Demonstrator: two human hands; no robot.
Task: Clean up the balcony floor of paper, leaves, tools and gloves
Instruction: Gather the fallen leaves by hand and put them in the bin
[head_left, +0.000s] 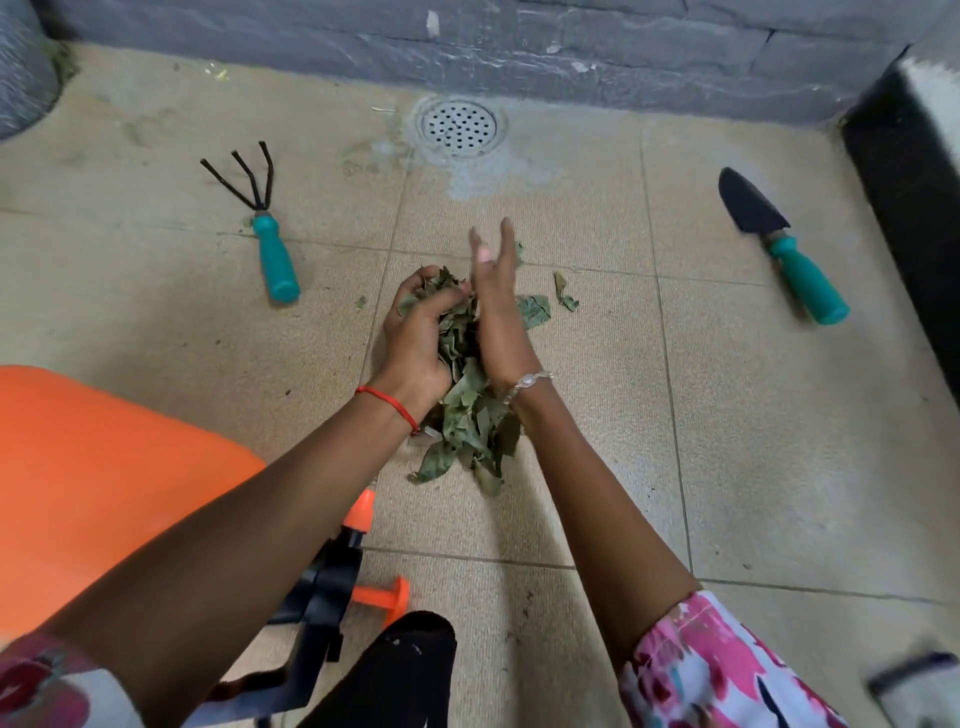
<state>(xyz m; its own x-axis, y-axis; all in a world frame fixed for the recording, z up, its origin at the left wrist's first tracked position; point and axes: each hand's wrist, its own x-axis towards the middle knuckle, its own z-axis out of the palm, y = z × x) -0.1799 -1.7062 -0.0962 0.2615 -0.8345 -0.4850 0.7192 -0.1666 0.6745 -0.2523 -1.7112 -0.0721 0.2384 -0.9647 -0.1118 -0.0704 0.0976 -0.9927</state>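
Observation:
A heap of dry green leaves (470, 421) lies on the tiled balcony floor (753, 415) in the middle of the view. My left hand (421, 338) curls round a bunch of those leaves from the left. My right hand (501, 312) presses against the bunch from the right, its fingers straight and pointing away from me. A few loose leaves (563, 296) lie just right of my hands. A hand rake with a teal handle (272, 249) lies at the left. A black trowel with a teal handle (779, 244) lies at the right.
A round floor drain (458, 126) sits by the grey back wall (571, 47). An orange container (93, 478) and a black and orange sprayer part (337, 577) stand at my lower left. A dark block (914, 208) lines the right edge.

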